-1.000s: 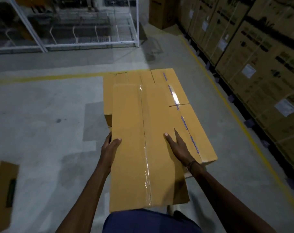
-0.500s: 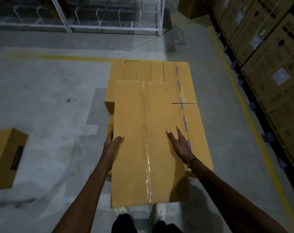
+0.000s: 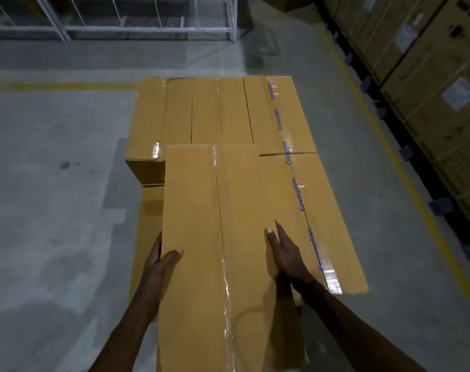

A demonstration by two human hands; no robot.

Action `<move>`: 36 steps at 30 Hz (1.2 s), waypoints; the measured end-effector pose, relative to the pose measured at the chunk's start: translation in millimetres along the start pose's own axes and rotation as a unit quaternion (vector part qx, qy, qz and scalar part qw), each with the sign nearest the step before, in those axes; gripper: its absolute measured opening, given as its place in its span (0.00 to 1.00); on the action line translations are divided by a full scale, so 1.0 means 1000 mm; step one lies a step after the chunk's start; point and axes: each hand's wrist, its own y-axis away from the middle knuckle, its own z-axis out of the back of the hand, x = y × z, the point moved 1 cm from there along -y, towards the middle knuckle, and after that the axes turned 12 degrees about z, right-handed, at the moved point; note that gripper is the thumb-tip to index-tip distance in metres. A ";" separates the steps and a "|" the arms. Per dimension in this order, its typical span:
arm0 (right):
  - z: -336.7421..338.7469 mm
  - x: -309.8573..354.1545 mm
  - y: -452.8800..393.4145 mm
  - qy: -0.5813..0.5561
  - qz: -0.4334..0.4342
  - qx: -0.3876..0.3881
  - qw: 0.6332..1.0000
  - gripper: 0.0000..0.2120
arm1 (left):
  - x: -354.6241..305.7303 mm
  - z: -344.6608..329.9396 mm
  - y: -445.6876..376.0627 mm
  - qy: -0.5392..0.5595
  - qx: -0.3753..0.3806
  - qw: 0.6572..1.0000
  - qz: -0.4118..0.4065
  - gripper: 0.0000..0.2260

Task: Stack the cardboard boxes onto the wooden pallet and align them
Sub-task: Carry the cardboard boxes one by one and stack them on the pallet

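I carry a long tan cardboard box (image 3: 196, 237), sealed with clear tape down its middle, lengthwise in front of me. My left hand (image 3: 158, 261) grips its left edge, thumb hooked over the top. My right hand (image 3: 285, 253) presses flat against its right side, fingers straight, thumb on the top face. The box hangs over the near left part of a stack of like boxes (image 3: 217, 111). To its right lies a box with blue printed tape (image 3: 325, 200); a lower box (image 3: 148, 213) shows at the left. The pallet is hidden under the stack.
A white wire cage rack (image 3: 148, 28) stands at the back. Tall stacked cartons (image 3: 430, 76) line the right side behind a yellow floor line (image 3: 389, 149). Grey concrete floor (image 3: 54, 210) spreads to the left of the stack.
I have stepped closer and brought the held box forward over the stack. Both hands keep their places on it. The loose box on the floor at the left has left the view.
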 end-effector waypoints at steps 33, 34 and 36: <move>-0.030 -0.155 -0.140 0.184 0.064 -0.047 0.980 0.12 | 0.094 -0.024 -0.201 -0.060 0.016 0.998 -0.005 0.32; -0.030 -0.158 -0.141 0.185 0.068 -0.053 0.979 0.14 | 0.095 -0.023 -0.202 -0.064 0.016 0.998 -0.004 0.32; -0.031 -0.161 -0.142 0.191 0.074 -0.070 0.976 0.22 | 0.095 -0.023 -0.204 -0.068 0.014 0.998 -0.005 0.32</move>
